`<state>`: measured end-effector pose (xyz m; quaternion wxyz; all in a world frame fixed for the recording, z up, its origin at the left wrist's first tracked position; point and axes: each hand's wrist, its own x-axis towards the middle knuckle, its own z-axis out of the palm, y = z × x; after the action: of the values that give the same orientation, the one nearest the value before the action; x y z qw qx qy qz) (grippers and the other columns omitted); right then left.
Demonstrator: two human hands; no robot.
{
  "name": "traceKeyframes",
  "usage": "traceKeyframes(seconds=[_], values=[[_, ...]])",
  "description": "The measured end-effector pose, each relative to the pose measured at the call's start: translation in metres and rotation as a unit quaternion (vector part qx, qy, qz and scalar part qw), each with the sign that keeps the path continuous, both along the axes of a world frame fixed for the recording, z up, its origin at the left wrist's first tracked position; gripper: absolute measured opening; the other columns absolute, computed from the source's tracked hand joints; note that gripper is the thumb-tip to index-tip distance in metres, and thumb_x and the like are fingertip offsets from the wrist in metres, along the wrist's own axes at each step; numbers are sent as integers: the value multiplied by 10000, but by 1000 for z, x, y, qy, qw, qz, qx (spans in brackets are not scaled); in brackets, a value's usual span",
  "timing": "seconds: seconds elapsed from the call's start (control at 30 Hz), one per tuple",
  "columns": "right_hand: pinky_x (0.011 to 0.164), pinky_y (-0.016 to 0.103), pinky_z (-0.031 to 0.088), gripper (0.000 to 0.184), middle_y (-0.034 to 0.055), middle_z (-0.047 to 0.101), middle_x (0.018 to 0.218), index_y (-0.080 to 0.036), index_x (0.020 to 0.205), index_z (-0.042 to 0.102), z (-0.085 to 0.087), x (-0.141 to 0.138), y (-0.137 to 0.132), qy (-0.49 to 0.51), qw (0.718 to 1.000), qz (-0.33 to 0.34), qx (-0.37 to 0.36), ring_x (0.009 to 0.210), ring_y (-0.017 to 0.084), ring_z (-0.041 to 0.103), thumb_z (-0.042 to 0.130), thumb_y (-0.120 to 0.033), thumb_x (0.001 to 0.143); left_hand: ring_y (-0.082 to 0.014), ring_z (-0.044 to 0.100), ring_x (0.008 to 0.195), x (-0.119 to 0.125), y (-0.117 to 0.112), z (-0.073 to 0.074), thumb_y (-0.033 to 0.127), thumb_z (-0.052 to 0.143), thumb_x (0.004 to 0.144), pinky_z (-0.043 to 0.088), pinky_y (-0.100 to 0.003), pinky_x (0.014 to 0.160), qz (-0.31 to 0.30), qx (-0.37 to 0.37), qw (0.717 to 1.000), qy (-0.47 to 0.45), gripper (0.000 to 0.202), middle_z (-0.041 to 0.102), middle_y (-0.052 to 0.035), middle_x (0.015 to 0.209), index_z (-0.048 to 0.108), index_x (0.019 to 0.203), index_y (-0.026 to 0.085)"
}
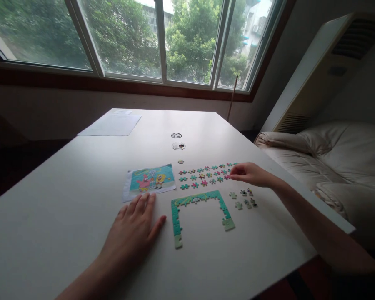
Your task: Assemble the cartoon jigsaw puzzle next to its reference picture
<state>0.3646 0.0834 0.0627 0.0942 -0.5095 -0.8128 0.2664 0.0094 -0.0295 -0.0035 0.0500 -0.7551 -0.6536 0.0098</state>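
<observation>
My left hand lies flat on the table, fingers spread. Its fingertips rest at the lower edge of a printed cartoon picture. My right hand is closed in a pinch at the right end of the rows of loose jigsaw pieces. A pink puzzle piece is at its fingertips, partly covered by them. Between the hands lies a joined puzzle border, mostly teal with pale green ends, open toward me. More loose puzzle pieces, pale green and dark, lie below my right hand.
A single puzzle piece lies above the rows. Farther back are two round discs and white paper sheets on the white table. A cream sofa stands on the right, and windows line the far wall.
</observation>
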Motion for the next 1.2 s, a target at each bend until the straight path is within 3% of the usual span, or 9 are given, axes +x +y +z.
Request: traceKeyframes(seconds=[0.07,0.2,0.33,0.47,0.63,0.77,0.87,1.03,1.2], values=[[586,239,420,275,40,655,719,-127,859,676,-3,-30,23,6,999,34,-9,638,130,570,574,-378,809,-309,377,1298,0,0,2,473,292,878,323,-462,1037,1,-8,1000,-1,659,421,-151,1415,403,1376,56],[649,228,435,160,49,687,807,-135,876,697,-11,-96,60,-10,998,52,42,716,126,598,625,-247,787,-308,379,1297,1,0,4,485,307,874,326,-462,1041,6,-19,1000,-1,661,419,-141,1418,401,1380,70],[701,221,440,201,71,682,956,-140,965,679,-15,-148,87,-24,997,52,52,819,135,609,638,-251,803,-307,390,1290,-2,0,1,491,311,880,331,-464,1040,-2,-6,1000,-10,657,429,-143,1410,411,1373,68],[657,228,435,202,77,682,952,-146,892,692,-20,-174,109,-67,996,61,16,812,163,609,725,-253,723,-308,410,1276,-5,0,-4,490,326,883,347,-470,1030,-20,19,999,-23,648,446,-155,1395,433,1355,59],[541,216,407,217,61,673,833,-125,822,676,-22,-179,123,-81,993,82,-37,667,137,575,765,-231,654,-318,420,1263,-8,0,-10,482,328,887,368,-480,1009,-34,56,998,-24,635,485,-170,1359,466,1326,45],[575,198,398,214,33,647,845,-128,842,635,-22,-170,115,-39,993,105,-21,691,106,544,737,-199,668,-328,428,1249,-10,-1,-14,473,337,893,388,-479,987,-55,112,992,-26,617,509,-188,1324,491,1297,33],[608,197,407,199,17,630,837,-137,866,615,-17,-146,98,3,992,125,-13,707,94,537,700,-222,708,-331,436,1237,-10,-3,-12,459,368,894,413,-468,955,-88,158,983,-28,584,515,-185,1309,496,1287,47],[584,229,417,279,5,612,712,-134,821,607,-6,-61,59,70,981,157,-91,630,99,530,696,-373,707,-289,559,1083,-6,-8,-4,398,413,911,489,-407,824,-159,190,968,-36,479,562,-149,1247,494,1288,114],[663,270,444,343,36,651,751,-134,806,620,-2,26,28,61,986,78,-138,703,143,586,694,-448,691,-251,601,954,0,-12,5,324,422,928,499,-377,756,-238,192,950,-61,343,635,-101,1091,559,1200,165]])
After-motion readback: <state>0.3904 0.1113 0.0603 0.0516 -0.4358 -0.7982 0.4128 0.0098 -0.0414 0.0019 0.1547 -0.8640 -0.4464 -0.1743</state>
